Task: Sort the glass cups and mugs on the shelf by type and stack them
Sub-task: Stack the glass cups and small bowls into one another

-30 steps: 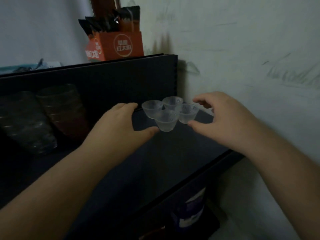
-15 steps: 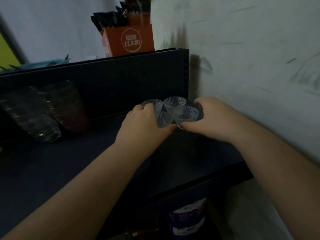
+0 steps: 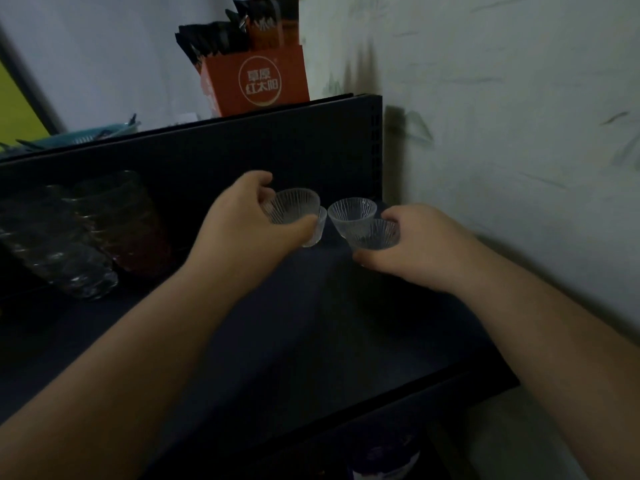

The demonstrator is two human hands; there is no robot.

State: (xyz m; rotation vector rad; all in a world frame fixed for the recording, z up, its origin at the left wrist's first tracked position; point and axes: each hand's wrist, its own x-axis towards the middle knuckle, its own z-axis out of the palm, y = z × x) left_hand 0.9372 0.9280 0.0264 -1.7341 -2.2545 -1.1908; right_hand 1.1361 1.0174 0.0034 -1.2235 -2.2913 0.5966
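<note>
Several small ribbed clear glass cups sit near the back right corner of the dark shelf (image 3: 311, 306). My left hand (image 3: 242, 220) grips one cup (image 3: 294, 207), lifted above another cup (image 3: 317, 233) that stands on the shelf behind it. My right hand (image 3: 415, 247) holds a cup (image 3: 375, 233) by its side. A further cup (image 3: 351, 211) stands right next to it, between my hands. Two leaning stacks of larger ribbed glasses, one clear (image 3: 59, 251) and one reddish (image 3: 131, 230), stand at the shelf's left.
The shelf's dark back panel (image 3: 242, 150) rises behind the cups, and a white wall (image 3: 502, 133) closes the right side. An orange box (image 3: 256, 81) of sachets stands on top. A lower shelf holds a white-and-purple container (image 3: 384, 462).
Both hands closed in on the cluster of cups. My left hand has lifted one cup up and left; my right hand now grips another, and the cluster has split apart.
</note>
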